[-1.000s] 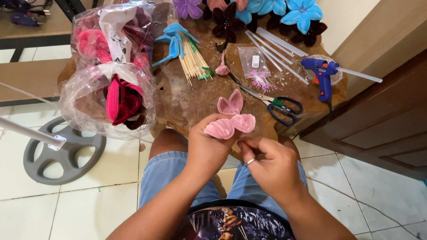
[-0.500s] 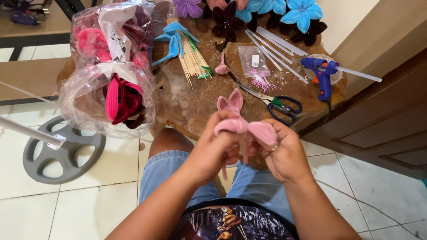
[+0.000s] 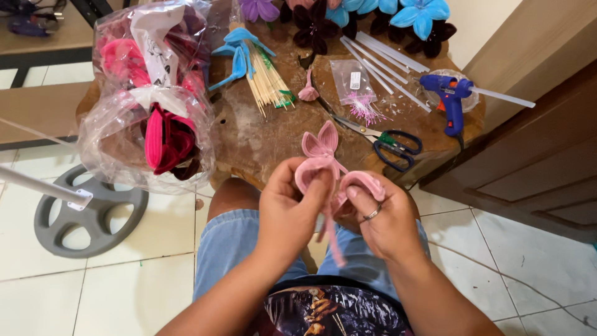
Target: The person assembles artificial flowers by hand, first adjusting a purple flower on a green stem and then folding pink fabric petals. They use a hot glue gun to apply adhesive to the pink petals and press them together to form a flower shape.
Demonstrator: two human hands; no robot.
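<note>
Pinching the pink fabric flower [image 3: 323, 163] at frame centre, your left hand [image 3: 289, 211] grips one petal and your right hand [image 3: 382, 218] another; its petals point up, its stem hangs straight down, scissors [image 3: 388, 142] just right.

White tiled floor [image 3: 124, 286], wooden door [image 3: 535, 155], perhaps

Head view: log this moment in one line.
left hand: grips pink flower | right hand: pinches its petal | table: scissors, glue gun, skewers
</note>
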